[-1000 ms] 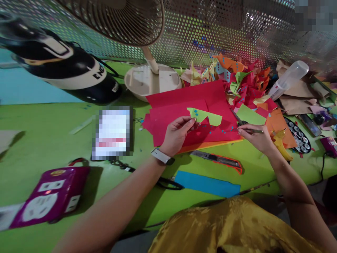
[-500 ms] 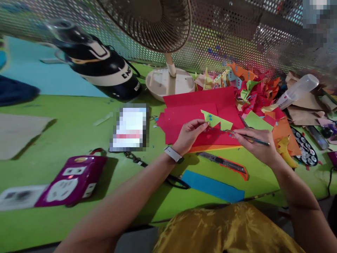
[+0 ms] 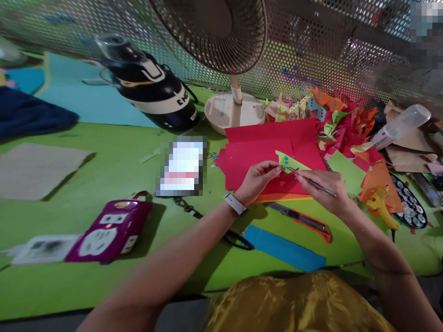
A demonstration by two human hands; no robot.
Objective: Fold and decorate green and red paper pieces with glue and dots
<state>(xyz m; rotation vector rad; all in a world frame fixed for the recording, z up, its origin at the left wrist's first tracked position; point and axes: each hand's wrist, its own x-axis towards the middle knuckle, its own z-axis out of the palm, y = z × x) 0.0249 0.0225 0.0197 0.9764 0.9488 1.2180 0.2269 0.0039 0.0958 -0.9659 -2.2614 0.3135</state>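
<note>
The left grip (image 3: 260, 180), thumb closed against fingers, pinches the lower edge of a lime-green paper cutout (image 3: 292, 162) over red paper (image 3: 244, 161). The right grip (image 3: 327, 188) closes around slim metal tweezers (image 3: 319, 186), tips pointing left at the cutout. The cutout's long axis slants from upper left to lower right.

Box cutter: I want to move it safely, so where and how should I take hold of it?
Grip the box cutter by its orange-edged handle, probably coming from the near right and pinching across its long edges. It lies slantwise on the table, the handle toward the right, the narrow grey end pointing left toward the wristband.
</note>
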